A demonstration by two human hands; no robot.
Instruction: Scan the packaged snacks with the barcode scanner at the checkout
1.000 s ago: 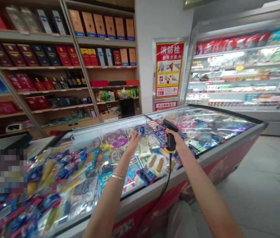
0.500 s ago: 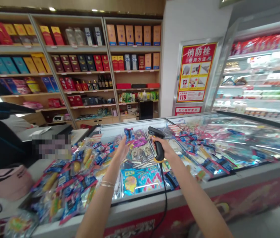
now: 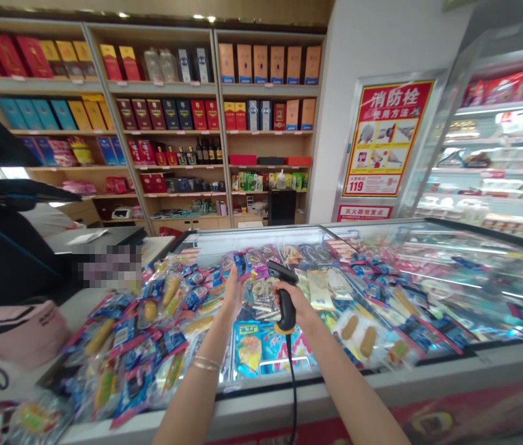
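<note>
My right hand (image 3: 295, 304) is wrapped round the grip of a black and yellow barcode scanner (image 3: 285, 309), its head tilted toward the left and its cable hanging down over the freezer's front. In my left hand (image 3: 232, 293) is a small blue snack packet (image 3: 242, 264), held upright just left of the scanner head. A gap separates the packet from the scanner. Below both hands, blue ice-cream packs (image 3: 271, 346) lie in the freezer. Wrapped sausage-like snacks (image 3: 150, 309) with blue and pink labels are heaped left of my left arm.
The chest freezer (image 3: 243, 405) spans the front, with more packets spread on its right side. A pink bag (image 3: 23, 330) and a dark monitor (image 3: 2, 247) stand on the left. Shelves of boxes (image 3: 175, 114) line the back wall; a lit display fridge (image 3: 512, 167) is at right.
The scanner and my right hand have shifted left and slightly down, closer to the packet. My left hand still holds the packet. The view has turned a little to the left.
</note>
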